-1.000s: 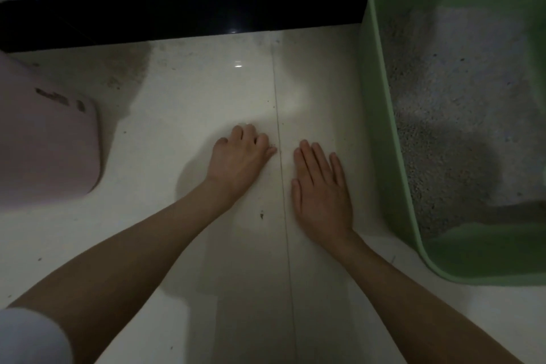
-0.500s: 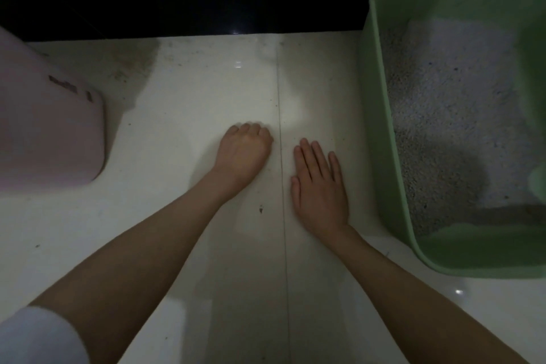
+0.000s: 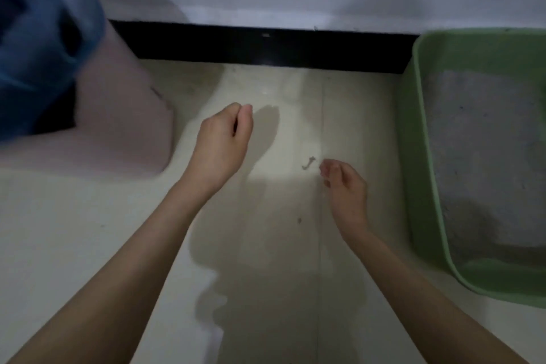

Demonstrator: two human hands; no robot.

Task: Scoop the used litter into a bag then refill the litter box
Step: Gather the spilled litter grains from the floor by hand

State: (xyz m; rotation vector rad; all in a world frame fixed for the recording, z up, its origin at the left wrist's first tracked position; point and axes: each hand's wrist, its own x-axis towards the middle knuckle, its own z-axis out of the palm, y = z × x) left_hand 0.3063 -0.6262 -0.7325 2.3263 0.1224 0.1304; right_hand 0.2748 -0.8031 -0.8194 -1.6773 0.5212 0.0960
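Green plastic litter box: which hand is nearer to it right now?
Right. The right hand hangs over the floor just beside the green plastic litter box's near wall; the left hand is farther off, closer to the pink bin.

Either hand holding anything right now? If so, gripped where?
Nothing is held. The left hand and right hand hang above the pale tiled floor with fingers loosely curled, clear of the green plastic litter box.
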